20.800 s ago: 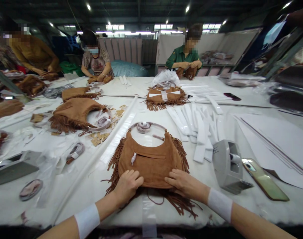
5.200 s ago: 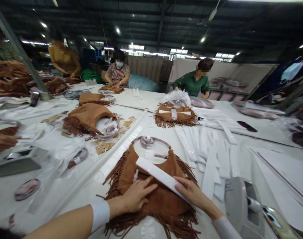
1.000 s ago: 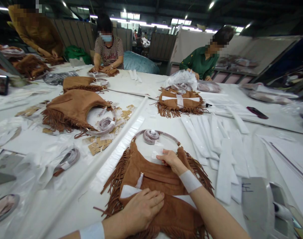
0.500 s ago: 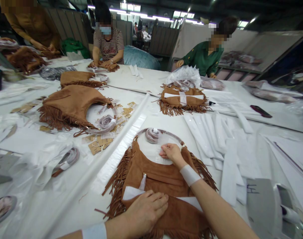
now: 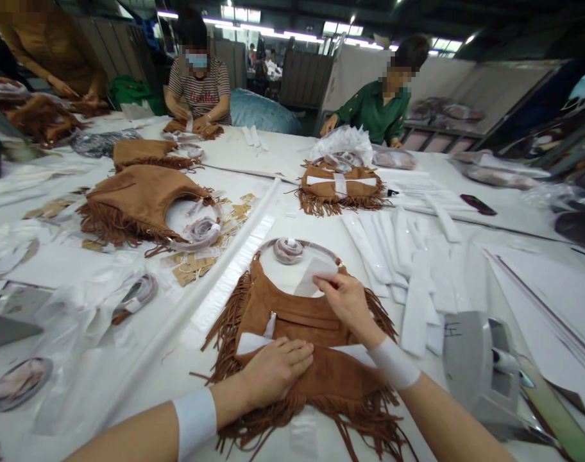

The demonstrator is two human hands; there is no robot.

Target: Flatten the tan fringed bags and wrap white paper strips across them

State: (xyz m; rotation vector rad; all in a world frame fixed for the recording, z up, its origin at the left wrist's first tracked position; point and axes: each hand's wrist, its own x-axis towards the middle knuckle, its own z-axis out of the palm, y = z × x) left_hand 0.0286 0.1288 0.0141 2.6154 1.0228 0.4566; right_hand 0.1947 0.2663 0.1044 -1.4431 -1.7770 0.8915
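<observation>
A brown fringed suede handbag (image 5: 292, 308) lies in front of me, its lower part folded up over a white strip (image 5: 251, 343). My left hand (image 5: 280, 372) rests flat on the folded part, fingers stretched out. Above the bag's zipper, my right hand (image 5: 347, 298) pinches a thin translucent piece of tape or film (image 5: 316, 276) between thumb and fingers. The wrapped handle (image 5: 316, 244) arches behind it, with a coiled, wrapped strap (image 5: 288, 250) inside the loop. White bands circle both of my wrists.
Another brown bag (image 5: 133, 199) lies left, near tan tags (image 5: 191, 266). A folded, banded bag (image 5: 340, 189) sits farther back. White strips (image 5: 417, 289) and a grey tape dispenser (image 5: 480, 366) are at right. Across the table, several people work, one in a striped shirt (image 5: 199, 90).
My right hand has lifted slightly and drawn toward me, raising the translucent piece above the bag. My left hand still presses on the fold. The view has shifted a little.
</observation>
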